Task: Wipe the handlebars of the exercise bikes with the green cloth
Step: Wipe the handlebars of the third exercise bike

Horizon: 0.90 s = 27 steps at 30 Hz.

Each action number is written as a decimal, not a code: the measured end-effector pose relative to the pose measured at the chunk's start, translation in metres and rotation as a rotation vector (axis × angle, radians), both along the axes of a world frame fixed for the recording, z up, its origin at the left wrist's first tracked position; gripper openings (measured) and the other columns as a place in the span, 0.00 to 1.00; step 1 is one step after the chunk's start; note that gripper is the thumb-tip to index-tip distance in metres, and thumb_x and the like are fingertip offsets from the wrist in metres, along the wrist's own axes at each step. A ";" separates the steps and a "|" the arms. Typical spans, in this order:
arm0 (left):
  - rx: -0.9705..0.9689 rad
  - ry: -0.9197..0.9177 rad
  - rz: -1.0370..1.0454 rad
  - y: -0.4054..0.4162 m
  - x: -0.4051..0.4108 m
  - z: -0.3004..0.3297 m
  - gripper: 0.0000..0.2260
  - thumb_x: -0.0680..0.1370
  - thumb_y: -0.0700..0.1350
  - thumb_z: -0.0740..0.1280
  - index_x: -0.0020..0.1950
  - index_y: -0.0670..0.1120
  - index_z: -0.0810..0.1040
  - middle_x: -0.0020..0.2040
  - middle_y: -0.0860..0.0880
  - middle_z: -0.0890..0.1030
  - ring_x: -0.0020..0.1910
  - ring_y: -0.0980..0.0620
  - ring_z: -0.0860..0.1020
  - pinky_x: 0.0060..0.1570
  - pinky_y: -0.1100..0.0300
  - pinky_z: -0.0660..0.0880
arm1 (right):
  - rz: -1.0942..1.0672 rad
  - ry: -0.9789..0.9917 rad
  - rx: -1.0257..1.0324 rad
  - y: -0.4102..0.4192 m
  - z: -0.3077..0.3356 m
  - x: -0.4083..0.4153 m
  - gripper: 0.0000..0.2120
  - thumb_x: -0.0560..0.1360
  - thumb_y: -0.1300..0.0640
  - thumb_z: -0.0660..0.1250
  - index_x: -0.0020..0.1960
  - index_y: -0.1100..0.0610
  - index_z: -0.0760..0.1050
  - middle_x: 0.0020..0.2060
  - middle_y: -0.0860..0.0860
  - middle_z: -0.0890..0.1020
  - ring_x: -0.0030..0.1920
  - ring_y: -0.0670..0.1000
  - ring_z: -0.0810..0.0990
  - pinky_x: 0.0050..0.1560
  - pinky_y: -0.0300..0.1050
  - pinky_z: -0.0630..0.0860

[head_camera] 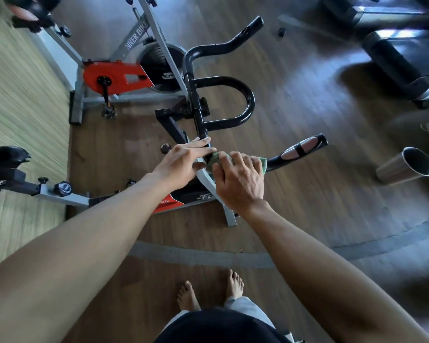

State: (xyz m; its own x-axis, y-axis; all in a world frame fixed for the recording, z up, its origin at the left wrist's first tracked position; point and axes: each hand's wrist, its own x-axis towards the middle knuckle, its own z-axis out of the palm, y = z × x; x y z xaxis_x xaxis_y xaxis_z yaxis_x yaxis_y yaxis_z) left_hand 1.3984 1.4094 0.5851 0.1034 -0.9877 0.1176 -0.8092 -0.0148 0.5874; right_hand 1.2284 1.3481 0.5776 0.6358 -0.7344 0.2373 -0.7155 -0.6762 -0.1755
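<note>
The near exercise bike's black handlebar [243, 105] loops in front of me, its right grip [300, 149] ending in a silver sensor pad. My right hand [240, 179] grips the green cloth [214, 159] around the bar just left of that grip; only the cloth's edges show past my fingers. My left hand [183, 162] rests with straight fingers on the bar's centre stem beside the cloth. A second bike [124, 78] with a red chain guard stands behind on the left.
A steel cup [406, 169] lies tilted on the wooden floor at right. A treadmill base [394, 58] stands at the upper right. The near bike's black saddle [3, 167] pokes in at left. My bare feet [208, 290] stand below the bike.
</note>
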 end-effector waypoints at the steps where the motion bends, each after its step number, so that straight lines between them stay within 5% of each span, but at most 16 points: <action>1: -0.008 0.003 0.020 0.000 -0.002 0.001 0.24 0.74 0.32 0.70 0.70 0.44 0.74 0.73 0.42 0.70 0.73 0.44 0.68 0.71 0.46 0.67 | 0.025 0.001 0.042 -0.001 0.004 -0.002 0.17 0.80 0.45 0.56 0.62 0.52 0.74 0.54 0.51 0.81 0.58 0.56 0.78 0.66 0.55 0.64; 4: -0.138 0.047 0.151 0.000 -0.018 0.008 0.19 0.78 0.35 0.67 0.69 0.43 0.75 0.70 0.41 0.73 0.71 0.44 0.71 0.68 0.46 0.71 | 0.112 -0.046 0.111 -0.015 0.024 -0.027 0.22 0.81 0.44 0.54 0.72 0.52 0.67 0.67 0.51 0.75 0.72 0.55 0.69 0.75 0.59 0.55; 7: -0.207 0.032 0.140 0.001 -0.056 0.015 0.16 0.82 0.42 0.63 0.70 0.42 0.73 0.71 0.42 0.72 0.72 0.45 0.69 0.72 0.48 0.67 | 0.054 -0.036 0.045 -0.044 0.044 -0.060 0.21 0.82 0.47 0.55 0.72 0.54 0.67 0.72 0.52 0.72 0.76 0.55 0.64 0.77 0.59 0.50; 13: -0.023 -0.292 0.116 -0.018 -0.121 -0.004 0.24 0.81 0.60 0.52 0.74 0.52 0.67 0.75 0.46 0.68 0.75 0.42 0.64 0.73 0.40 0.60 | 0.151 0.254 -0.160 -0.080 0.034 -0.100 0.18 0.79 0.51 0.58 0.61 0.58 0.77 0.61 0.56 0.81 0.69 0.60 0.73 0.74 0.55 0.54; 20: -0.060 -0.479 0.121 -0.022 -0.103 -0.017 0.22 0.81 0.62 0.52 0.73 0.57 0.66 0.64 0.46 0.76 0.62 0.41 0.74 0.65 0.43 0.67 | 0.274 0.081 -0.263 -0.086 0.029 -0.108 0.14 0.77 0.51 0.61 0.53 0.57 0.81 0.52 0.53 0.84 0.60 0.59 0.78 0.67 0.53 0.62; 27: -0.093 -0.459 0.136 -0.018 -0.087 -0.023 0.22 0.80 0.62 0.54 0.71 0.56 0.68 0.60 0.44 0.77 0.64 0.39 0.71 0.68 0.37 0.64 | 0.265 0.060 -0.231 -0.087 0.022 -0.105 0.13 0.76 0.46 0.65 0.53 0.52 0.82 0.51 0.48 0.84 0.59 0.56 0.78 0.67 0.53 0.59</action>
State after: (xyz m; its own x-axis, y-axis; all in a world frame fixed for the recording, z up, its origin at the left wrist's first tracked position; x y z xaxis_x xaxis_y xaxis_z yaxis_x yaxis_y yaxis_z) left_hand 1.3114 1.3912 0.5624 0.1478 -0.9518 0.2688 -0.9793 -0.1028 0.1745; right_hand 1.1235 1.2614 0.5994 0.8149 -0.4731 0.3349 -0.5142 -0.8567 0.0408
